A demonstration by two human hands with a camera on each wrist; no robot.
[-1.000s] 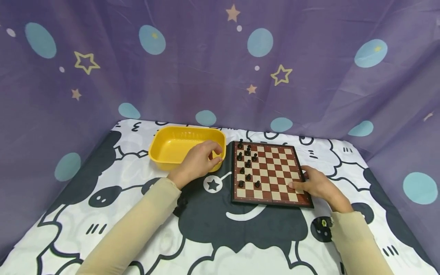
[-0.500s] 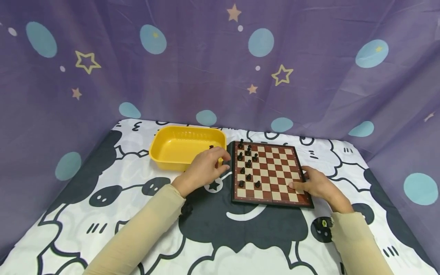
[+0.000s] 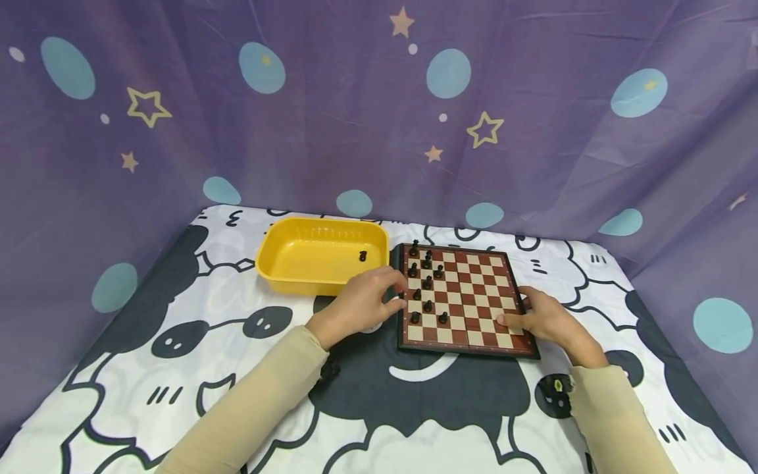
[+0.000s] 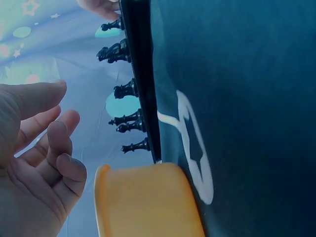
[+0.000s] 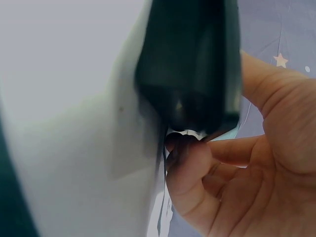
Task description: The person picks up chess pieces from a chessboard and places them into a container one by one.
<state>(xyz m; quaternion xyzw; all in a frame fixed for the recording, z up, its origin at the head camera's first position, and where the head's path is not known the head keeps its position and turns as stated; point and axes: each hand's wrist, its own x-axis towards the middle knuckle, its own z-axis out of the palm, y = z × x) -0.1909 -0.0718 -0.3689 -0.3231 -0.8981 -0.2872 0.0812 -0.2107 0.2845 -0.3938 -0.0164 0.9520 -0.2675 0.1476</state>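
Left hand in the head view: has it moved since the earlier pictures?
Yes. The left hand has moved rightward and slightly down the picture, from the right end of the yellow tray to the left edge of the chessboard.

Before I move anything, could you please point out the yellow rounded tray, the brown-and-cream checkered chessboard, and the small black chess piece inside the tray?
Yellow tray (image 3: 314, 258), head view: bare inner floor.
Checkered chessboard (image 3: 478, 299), head view: bare squares near its middle.
Black chess piece (image 3: 363, 256), head view: middle of its body.
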